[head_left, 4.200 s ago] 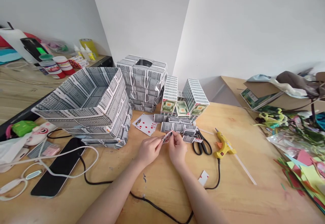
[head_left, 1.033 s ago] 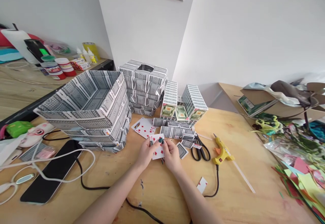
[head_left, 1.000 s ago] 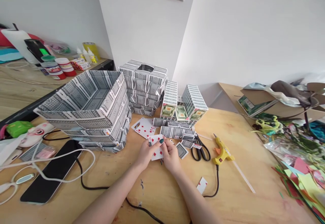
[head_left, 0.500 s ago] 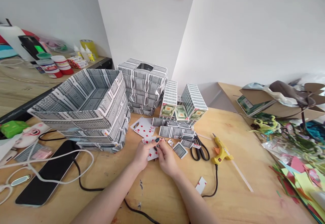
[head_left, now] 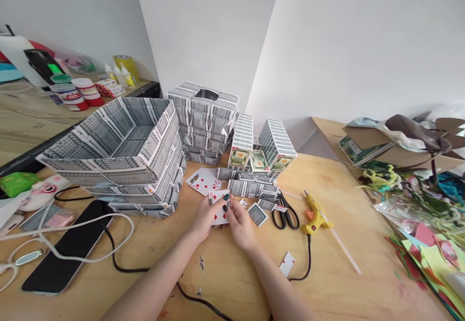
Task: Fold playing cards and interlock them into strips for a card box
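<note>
A six of diamonds playing card (head_left: 219,216) is held face up between my hands, a little above the wooden table. My left hand (head_left: 204,218) grips its left side, with the thumb laid across the face. My right hand (head_left: 240,221) pinches the right edge, fingers closed on it. Behind the card lie loose face-up cards (head_left: 203,180) and folded card strips (head_left: 247,188). Just right of my right hand is a patterned card lying back up (head_left: 257,214), close to black-handled scissors (head_left: 286,216).
Large card-built boxes (head_left: 109,166) stand at the left, with a card-built holder (head_left: 207,122) behind. Stacked card packs (head_left: 242,141) stand at the back. A yellow glue gun (head_left: 317,216) with a cord lies right. A phone (head_left: 65,250) and white cable occupy the left. Craft scraps (head_left: 432,258) line the right edge.
The six of diamonds has turned so more of its face shows. Both hands have shifted slightly around its edges; everything else stays in place.
</note>
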{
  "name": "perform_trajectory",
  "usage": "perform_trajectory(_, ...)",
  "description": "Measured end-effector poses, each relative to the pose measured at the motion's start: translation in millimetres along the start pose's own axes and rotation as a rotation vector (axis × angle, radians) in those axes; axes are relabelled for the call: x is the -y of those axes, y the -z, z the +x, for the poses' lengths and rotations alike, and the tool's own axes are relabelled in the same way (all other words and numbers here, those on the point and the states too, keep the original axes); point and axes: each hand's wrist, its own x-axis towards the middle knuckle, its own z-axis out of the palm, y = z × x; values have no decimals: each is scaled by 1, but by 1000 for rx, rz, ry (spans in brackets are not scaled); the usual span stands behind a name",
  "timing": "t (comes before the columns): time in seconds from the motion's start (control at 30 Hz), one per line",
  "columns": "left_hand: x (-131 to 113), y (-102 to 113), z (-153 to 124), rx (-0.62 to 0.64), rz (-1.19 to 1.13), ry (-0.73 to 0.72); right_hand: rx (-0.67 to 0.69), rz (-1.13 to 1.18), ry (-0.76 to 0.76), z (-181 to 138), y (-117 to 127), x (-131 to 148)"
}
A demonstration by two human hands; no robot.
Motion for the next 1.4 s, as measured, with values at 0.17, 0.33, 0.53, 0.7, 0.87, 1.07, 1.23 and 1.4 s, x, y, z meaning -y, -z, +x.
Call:
perform_trajectory(0.17, -1, 0, 1, 74, -24, -113, -41, 124, -112, 4, 5, 6)
perform_trajectory(0.33, -2, 3, 0, 23, 191, -259, -46, 131, -152, 5, 8, 6)
perform_trajectory(0.53, 0, 9, 2, -53, 248, -337, -22, 206, -129, 4, 8, 4)
perform_trajectory(0.7, 2, 9, 3, -104, 251, -314, -90, 314, -68, 4, 6, 10)
perform_trajectory(0.87, 7, 6, 2, -77, 263, -287, -72, 468, -115, 5, 7, 10)
perform_trajectory(1.07, 9, 4, -2, -21, 324, -273, -162, 393, -121, 5, 4, 2)
perform_trajectory(1.23, 7, 4, -2, 14, 369, -351, -180, 332, -126, 6, 7, -4)
perform_trajectory(1.4, 6, 6, -2, 56, 433, -344, -209, 283, -132, 6, 12, -7)
